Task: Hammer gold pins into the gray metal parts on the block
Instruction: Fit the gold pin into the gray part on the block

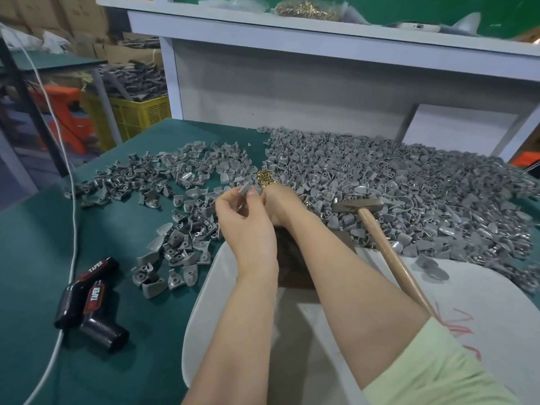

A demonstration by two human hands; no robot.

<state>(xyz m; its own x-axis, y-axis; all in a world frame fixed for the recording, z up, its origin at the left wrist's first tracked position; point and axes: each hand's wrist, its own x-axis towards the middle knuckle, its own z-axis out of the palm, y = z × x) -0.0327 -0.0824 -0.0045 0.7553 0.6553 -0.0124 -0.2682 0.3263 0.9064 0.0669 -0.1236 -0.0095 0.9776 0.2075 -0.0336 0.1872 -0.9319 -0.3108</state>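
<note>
Evidently I'm pre-strike: left hand (247,229) pinches a gray part (245,189), right hand (281,203) (grip unclear) at gold pins (264,178), hammer (358,204) unheld.

On the green table (35,258) the left hand (247,226) pinches a gray part (245,189) between its fingers (230,197). The right hand (279,204) lies just beside it, at a small pile of gold pins (264,178); how its fingers lie cannot be seen. A dark block (289,258) sits under both forearms. A hammer (377,226) rests on the big heap of gray parts (423,185) to the right. A black tape tool (90,299) and a white cable (73,200) lie on the left.
</note>
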